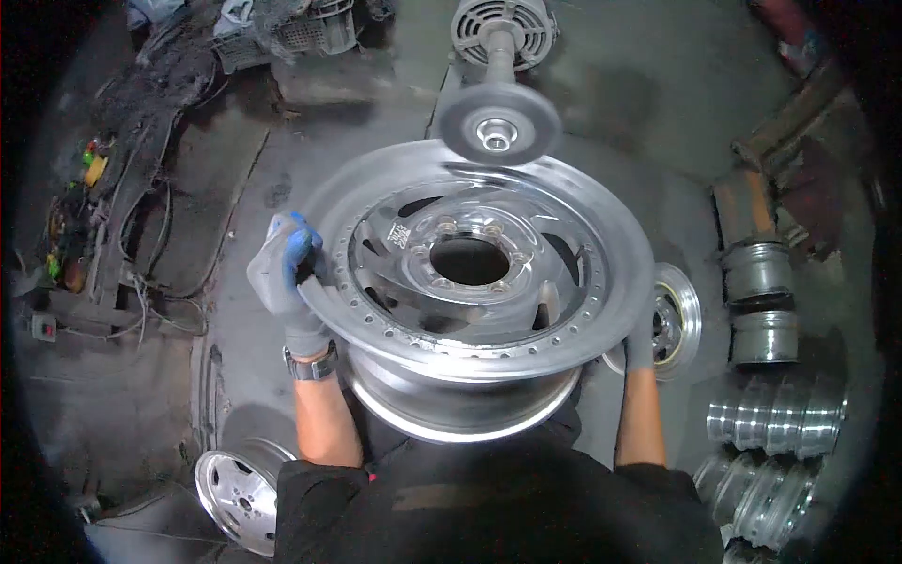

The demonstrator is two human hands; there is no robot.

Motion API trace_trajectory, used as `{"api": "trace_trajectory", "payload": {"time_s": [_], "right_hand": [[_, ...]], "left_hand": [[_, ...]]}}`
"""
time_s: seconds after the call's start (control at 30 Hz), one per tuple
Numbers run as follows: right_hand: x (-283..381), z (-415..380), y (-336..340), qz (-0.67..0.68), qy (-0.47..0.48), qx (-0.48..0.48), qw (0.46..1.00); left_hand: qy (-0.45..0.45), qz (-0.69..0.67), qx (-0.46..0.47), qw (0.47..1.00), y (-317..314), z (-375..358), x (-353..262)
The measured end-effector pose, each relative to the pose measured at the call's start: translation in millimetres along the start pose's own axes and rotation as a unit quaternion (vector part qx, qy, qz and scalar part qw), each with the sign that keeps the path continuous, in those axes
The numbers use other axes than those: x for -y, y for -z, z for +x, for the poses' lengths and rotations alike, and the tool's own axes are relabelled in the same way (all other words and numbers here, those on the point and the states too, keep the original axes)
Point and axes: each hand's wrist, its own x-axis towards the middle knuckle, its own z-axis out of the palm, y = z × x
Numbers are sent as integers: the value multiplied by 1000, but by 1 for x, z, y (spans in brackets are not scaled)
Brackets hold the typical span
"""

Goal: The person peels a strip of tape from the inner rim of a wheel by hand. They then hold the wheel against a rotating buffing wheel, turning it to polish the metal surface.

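Observation:
A large silver wheel rim (474, 329) is held in front of my body, its face turned up. My left hand (293, 263), in a grey and blue glove, wraps round the rim's left edge. At the right edge my gloved right hand (641, 343) holds the rim, its fingers mostly hidden by the metal. A round polishing disc (500, 117) on a motor shaft overlaps the far edge of the rim; whether they touch cannot be told.
The motor (505, 28) stands beyond the disc. Several rims (775, 414) line the right side, and another rim (684, 315) lies behind my right hand. At lower left is a rim (240, 498). Cables (164, 226) and a crate (319, 33) are at the left and back.

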Motion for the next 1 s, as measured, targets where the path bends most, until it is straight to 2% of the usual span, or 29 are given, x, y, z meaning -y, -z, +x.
{"api": "trace_trajectory", "payload": {"time_s": [0.07, 0.1, 0.23, 0.33, 0.4, 0.53, 0.6, 0.7, 0.8, 0.83, 0.9, 1.0], "right_hand": [[-75, -67, 34, -216, -27, 85, 972], [-97, -109, 54, -258, -78, 131, 954], [-132, -270, 111, -234, -312, 242, 889], [-133, -348, 124, -191, -414, 273, 847], [-131, -375, 123, -172, -446, 287, 830], [-131, -384, 111, -142, -452, 313, 823], [-130, -366, 109, -126, -430, 322, 834], [-110, -333, 102, -78, -412, 308, 854], [-71, -288, 89, 23, -391, 252, 885], [-91, -292, 84, 20, -389, 254, 885], [-143, -298, 64, 41, -527, 124, 840], [-156, -284, 58, 52, -518, 133, 844]], "left_hand": [[-25, 6, -7, 1000, 0, 1, -1], [-41, 26, 1, 999, -1, 2, -6], [19, 22, 11, 1000, 5, 1, -9], [39, 22, 1, 999, 2, 2, -16], [35, 75, 14, 996, 2, 4, -21], [8, 26, -1, 1000, 3, 5, -13], [106, 12, -19, 994, 2, 4, -21], [49, 30, 12, 998, 7, 6, -14], [29, 54, 19, 998, 4, 5, -16], [29, 55, 15, 998, 3, 4, -16], [83, 9, -1, 997, 5, 2, -17], [64, 2, -11, 998, 4, 2, -18]]}}
